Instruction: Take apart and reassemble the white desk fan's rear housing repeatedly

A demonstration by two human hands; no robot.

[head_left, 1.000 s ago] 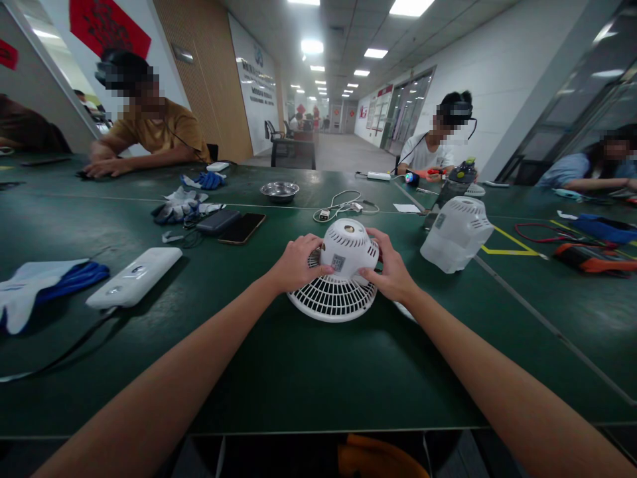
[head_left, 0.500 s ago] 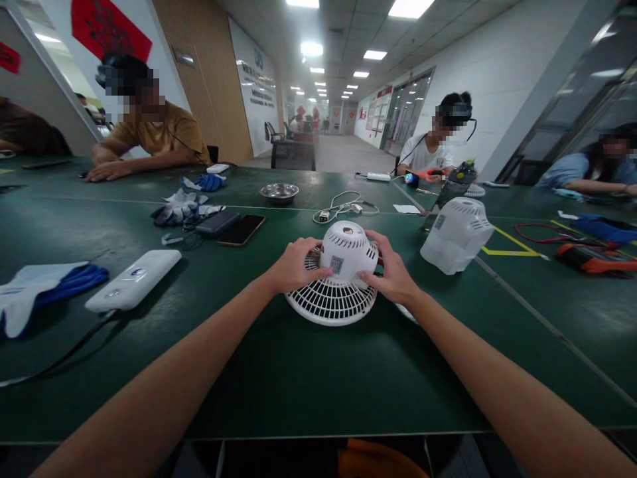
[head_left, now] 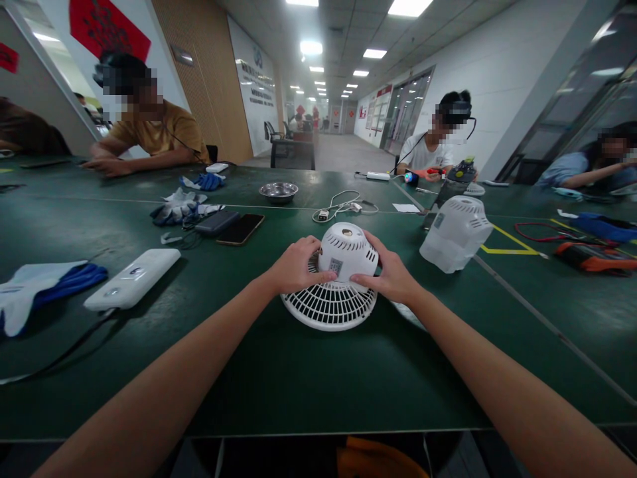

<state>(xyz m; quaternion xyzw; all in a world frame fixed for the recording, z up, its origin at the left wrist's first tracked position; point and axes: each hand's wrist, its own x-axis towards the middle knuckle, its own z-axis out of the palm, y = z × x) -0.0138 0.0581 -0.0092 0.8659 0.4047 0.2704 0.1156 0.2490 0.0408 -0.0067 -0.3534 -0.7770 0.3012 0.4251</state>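
At the far left, a blue-and-white fabric glove (head_left: 37, 289) is laid flat on the dark green tabletop (head_left: 318, 385). Beside it, a white rounded plastic device (head_left: 133, 279) is placed with its cable led toward the near edge, perhaps so that the arms are not crossed. At the centre, a white domed plastic housing (head_left: 348, 255) is seated over a round white slatted grille (head_left: 329, 311), whose wide rim seems to serve as a stable base. The housing's left side is gripped by the left hand (head_left: 294, 267), fingers curled, thumb across the front; its right side is gripped likewise by the right hand (head_left: 395, 277), so tipping is probably resisted from both sides. Farther right, a translucent white plastic shell (head_left: 454, 236) is stood apart, vented end up.
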